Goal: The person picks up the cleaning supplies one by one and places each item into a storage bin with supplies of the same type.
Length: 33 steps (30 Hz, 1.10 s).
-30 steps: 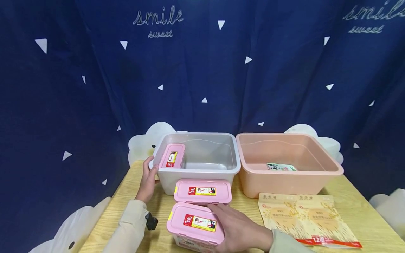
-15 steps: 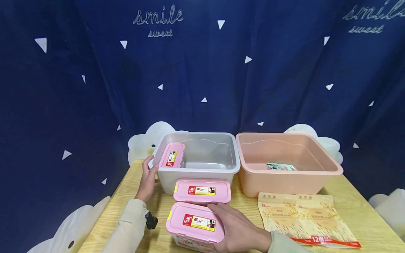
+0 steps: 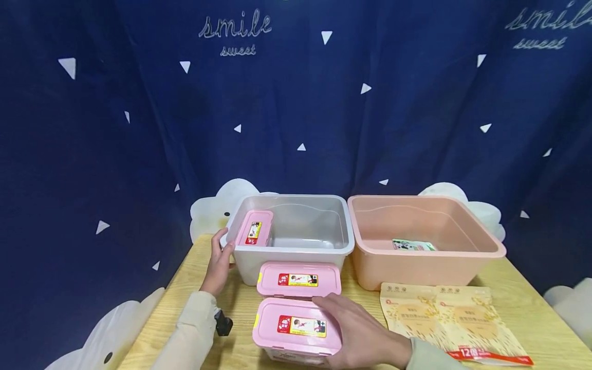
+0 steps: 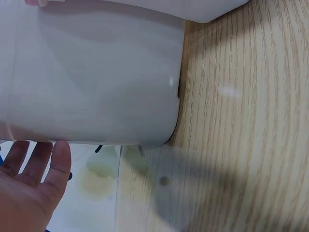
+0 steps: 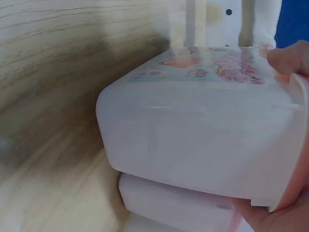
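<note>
The left hand (image 3: 218,270), wearing a black wrist device (image 3: 223,324), is positioned at the left front corner of the grey rectangular plastic bin (image 3: 305,221); its fingers are extended and touch the outer side. Inside the bin, against the left wall, lies a plastic box with a pink lid (image 3: 254,228) bearing a red-and-yellow label. Directly in front of the bin stands a second pink-lidded box (image 3: 299,279), long side facing forward; nearer the person, just before it, is a third pink-lidded box, white-walled with floral print (image 3: 293,331). The right hand (image 3: 363,334) grips this third box at its right end, thumb and fingers on opposite long sides beneath the lid; whether its base touches the wood-grain table (image 3: 532,324) cannot be told. Further right, the peach rectangular plastic bin (image 3: 416,270) contains a flat green-and-white packet (image 3: 413,245); before it lie two beige pouches with red lower bands (image 3: 472,321), side by side.
</note>
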Motion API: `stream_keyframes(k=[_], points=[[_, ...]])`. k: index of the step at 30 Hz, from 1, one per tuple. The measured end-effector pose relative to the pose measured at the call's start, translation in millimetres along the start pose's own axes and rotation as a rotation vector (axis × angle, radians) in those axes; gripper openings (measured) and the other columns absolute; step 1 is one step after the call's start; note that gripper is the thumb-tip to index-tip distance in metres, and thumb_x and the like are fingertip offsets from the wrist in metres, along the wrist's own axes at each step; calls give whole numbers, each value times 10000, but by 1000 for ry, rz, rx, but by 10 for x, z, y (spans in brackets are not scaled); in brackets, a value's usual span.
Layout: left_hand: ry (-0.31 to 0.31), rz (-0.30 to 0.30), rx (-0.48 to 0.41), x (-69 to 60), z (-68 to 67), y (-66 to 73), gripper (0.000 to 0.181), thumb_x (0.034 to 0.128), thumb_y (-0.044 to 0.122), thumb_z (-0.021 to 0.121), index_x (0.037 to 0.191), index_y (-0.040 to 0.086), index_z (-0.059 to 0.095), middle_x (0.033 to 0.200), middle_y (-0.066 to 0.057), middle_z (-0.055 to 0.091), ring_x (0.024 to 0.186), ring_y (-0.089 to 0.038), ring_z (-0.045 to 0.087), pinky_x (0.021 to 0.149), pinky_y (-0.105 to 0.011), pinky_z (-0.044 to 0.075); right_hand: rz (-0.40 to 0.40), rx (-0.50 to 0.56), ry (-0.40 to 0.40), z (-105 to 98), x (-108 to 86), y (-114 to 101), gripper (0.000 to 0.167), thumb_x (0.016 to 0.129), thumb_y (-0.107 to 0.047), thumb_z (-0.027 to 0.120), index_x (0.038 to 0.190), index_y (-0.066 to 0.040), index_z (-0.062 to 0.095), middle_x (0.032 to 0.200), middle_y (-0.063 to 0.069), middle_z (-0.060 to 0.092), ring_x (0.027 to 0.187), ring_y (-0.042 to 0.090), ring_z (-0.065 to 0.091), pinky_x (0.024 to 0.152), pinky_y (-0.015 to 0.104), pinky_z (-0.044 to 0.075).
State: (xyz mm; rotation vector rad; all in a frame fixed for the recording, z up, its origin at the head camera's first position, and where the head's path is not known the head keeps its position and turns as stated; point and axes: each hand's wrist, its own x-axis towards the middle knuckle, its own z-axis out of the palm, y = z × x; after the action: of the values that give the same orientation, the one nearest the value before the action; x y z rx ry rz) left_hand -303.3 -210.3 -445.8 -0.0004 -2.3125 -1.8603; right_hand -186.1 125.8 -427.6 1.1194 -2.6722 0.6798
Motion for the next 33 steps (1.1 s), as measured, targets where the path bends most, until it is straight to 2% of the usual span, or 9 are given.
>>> stream_keyframes(k=[3,6,10,13,17,22,26,33], points=[[0,5,-5,-1,13,4,557,1045,351,332,1548,266,109,1603,-164,237,1353,-383,425,933,-532,476,14,-12,32,-115,-59,16,934,566,-424,878,1399,-214,512,1211,-209,558,1072,-14,519,913,278,479],[-2,11,-15,20,20,9,557,1040,341,339,1547,262,121,1591,-167,250,1337,-376,430,886,-466,485,73,-15,40,-262,-130,24,920,584,-436,873,1404,-227,513,1285,-205,550,1113,0,530,948,321,493],[-6,10,-13,31,9,23,559,1040,353,355,1546,263,134,1591,-159,247,1342,-370,424,899,-481,487,188,-1,12,-476,-231,32,933,601,-531,853,1431,-313,488,1324,-255,516,1117,-10,515,949,362,498],[-15,5,5,20,-25,34,564,1040,382,382,1544,275,152,1593,-139,256,1348,-353,429,933,-497,491,210,-42,23,-634,-305,49,939,584,-554,852,1426,-371,478,1328,-256,520,1135,21,522,944,422,493],[-18,12,28,1,-92,36,574,1042,409,392,1549,260,169,1560,-146,290,1311,-327,443,868,-395,502,195,-100,49,-834,-363,83,961,560,-545,870,1420,-406,464,1332,-230,540,1163,72,545,936,469,497],[14,10,27,10,-109,44,558,1042,410,395,1531,216,207,1488,-169,343,1237,-318,468,792,-342,487,191,-77,55,-1058,-373,164,981,558,-533,884,1426,-436,439,1297,-274,542,1096,3,542,903,352,513],[20,-14,7,54,-89,39,559,1026,379,438,1514,211,223,1519,-158,336,1247,-324,480,824,-388,499,177,-52,72,-1238,-382,240,996,561,-481,903,1435,-444,426,1275,-272,554,1055,-24,537,865,261,496],[25,-29,2,62,-62,54,537,1028,356,421,1508,227,217,1542,-151,316,1271,-321,468,842,-401,500,115,-103,134,-1481,-363,286,1019,555,-416,932,1454,-317,464,1321,-123,577,1085,24,509,861,273,489]])
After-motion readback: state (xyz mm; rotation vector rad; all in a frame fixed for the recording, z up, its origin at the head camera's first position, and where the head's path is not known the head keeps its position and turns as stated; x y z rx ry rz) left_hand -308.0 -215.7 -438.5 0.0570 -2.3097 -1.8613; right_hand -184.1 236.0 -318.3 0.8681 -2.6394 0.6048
